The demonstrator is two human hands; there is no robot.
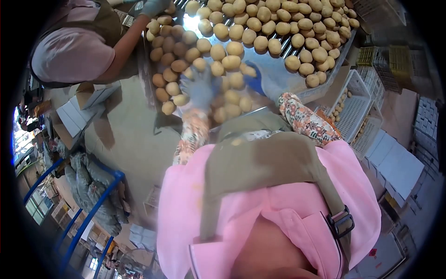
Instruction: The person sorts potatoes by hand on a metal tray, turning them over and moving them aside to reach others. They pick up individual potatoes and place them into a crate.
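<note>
Several round, pale-brown potatoes lie spread over a metal sorting table in front of me. My left hand, in a grey glove, is above the potatoes at the near left, its fingers spread and slightly blurred. Whether it touches the potatoes under it cannot be made out. My right hand, gloved in grey and blue, is over the bare metal surface right of the near potatoes. Motion smears its fingers; one potato lies close to its blue part. Floral sleeves cover both forearms.
A co-worker's gloved hand is at the table's far left. A denser heap of potatoes covers rollers at the back right. White crates holding potatoes stand at right. Cardboard boxes and a blue-railed cart with sacks stand at left.
</note>
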